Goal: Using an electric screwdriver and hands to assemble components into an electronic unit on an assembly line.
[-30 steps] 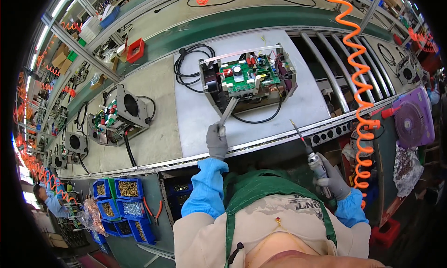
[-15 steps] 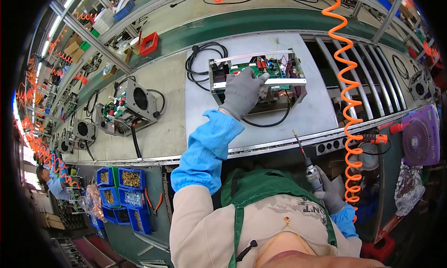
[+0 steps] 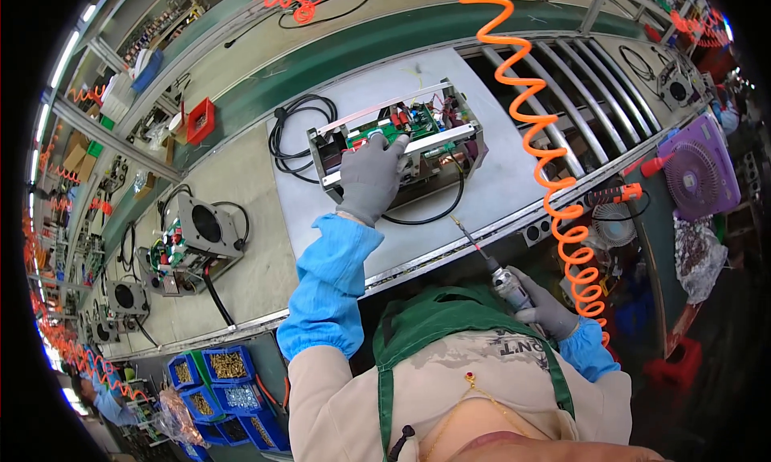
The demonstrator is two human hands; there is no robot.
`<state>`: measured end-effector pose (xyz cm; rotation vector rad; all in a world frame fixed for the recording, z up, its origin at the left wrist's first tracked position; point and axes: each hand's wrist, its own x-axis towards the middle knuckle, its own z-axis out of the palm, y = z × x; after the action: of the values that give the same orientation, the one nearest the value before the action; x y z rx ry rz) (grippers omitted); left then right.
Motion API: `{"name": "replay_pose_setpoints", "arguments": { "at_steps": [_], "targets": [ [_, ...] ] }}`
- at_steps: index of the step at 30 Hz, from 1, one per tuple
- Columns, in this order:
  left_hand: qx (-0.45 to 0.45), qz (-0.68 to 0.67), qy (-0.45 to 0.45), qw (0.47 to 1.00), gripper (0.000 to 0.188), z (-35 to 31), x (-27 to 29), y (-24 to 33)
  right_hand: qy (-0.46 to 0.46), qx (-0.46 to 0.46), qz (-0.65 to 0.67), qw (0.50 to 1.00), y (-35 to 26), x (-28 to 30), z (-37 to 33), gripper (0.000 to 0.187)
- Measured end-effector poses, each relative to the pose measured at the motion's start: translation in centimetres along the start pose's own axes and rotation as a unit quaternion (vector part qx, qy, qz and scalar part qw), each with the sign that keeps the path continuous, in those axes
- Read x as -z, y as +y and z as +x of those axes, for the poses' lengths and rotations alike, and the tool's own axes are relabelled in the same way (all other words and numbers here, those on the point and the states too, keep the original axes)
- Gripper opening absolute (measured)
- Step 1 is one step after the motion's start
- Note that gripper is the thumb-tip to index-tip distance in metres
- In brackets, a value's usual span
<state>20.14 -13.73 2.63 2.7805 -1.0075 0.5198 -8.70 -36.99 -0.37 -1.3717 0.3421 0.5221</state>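
Observation:
My left hand (image 3: 371, 177), in a grey glove, reaches over the front rail of an open metal-framed electronic unit (image 3: 440, 143). Its fingers are bent down at the green circuit board (image 3: 414, 124), closed over the rail; their tips are partly hidden. Held low in front of my apron, my right hand (image 3: 548, 305) is wrapped round a power screwdriver (image 3: 507, 287). The long bit of that tool points up and left toward the bench edge, apart from the unit. A black cable (image 3: 438, 215) loops from the unit's front.
Several similar units (image 3: 205, 231) stand on the bench to the left. Blue bins (image 3: 229, 364) of small hardware sit lower left. An orange coiled hose (image 3: 536, 128) hangs right of the unit, before metal rollers (image 3: 598, 100). A purple fan (image 3: 697, 169) stands far right.
The whole view has shifted and tilted, so the unit appears further left and slanted. My left hand stays at the unit, its fingers slightly shifted; the screwdriver stays in my right hand.

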Motion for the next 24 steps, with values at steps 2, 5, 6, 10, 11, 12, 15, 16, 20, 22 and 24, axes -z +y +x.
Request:
{"name": "replay_pose_setpoints", "arguments": {
  "at_steps": [2,5,6,10,11,12,15,16,20,22,24],
  "targets": [
    [-0.007,-0.002,-0.002,1.000,0.033,0.3,0.0,0.1,-0.010,-0.015,0.001,1.000,0.0,-0.2,0.1,0.094],
    [-0.004,0.011,-0.025,1.000,0.037,0.3,0.0,0.3,-0.009,-0.007,0.001,1.000,0.6,-0.5,0.4,0.096],
    [-0.004,0.022,-0.036,0.999,0.039,0.3,-0.1,0.3,-0.009,-0.007,0.001,1.000,0.6,-0.5,0.5,0.096],
    [-0.010,0.035,-0.040,0.999,0.043,0.3,-0.3,0.4,-0.019,0.005,0.014,1.000,0.5,-0.5,0.6,0.096],
    [-0.010,0.035,-0.041,0.998,0.043,0.3,-0.5,0.4,-0.018,0.003,0.005,1.000,0.4,-0.5,0.6,0.096],
    [-0.014,0.024,-0.035,0.999,0.043,0.3,-0.6,0.3,-0.020,0.002,0.005,1.000,0.2,-0.4,0.7,0.096],
    [-0.016,0.002,-0.029,0.999,0.042,0.6,-1.0,0.1,-0.024,0.017,-0.003,1.000,-0.4,-0.4,1.0,0.095],
    [-0.016,-0.011,-0.027,0.999,0.041,0.6,-1.1,0.1,-0.027,0.013,0.005,1.000,-0.4,-0.3,1.0,0.095],
    [-0.019,-0.044,-0.015,0.999,0.038,0.7,-0.6,0.0,-0.026,0.052,-0.020,0.998,-0.6,0.1,1.7,0.095],
    [-0.020,-0.079,-0.010,0.997,0.035,0.8,-0.2,0.2,-0.036,0.029,0.013,0.999,-2.3,-0.2,1.6,0.095],
    [-0.021,-0.104,-0.011,0.994,0.036,1.0,0.0,0.2,-0.046,0.006,0.046,0.998,-3.7,-0.4,2.0,0.094]
  ]
}}
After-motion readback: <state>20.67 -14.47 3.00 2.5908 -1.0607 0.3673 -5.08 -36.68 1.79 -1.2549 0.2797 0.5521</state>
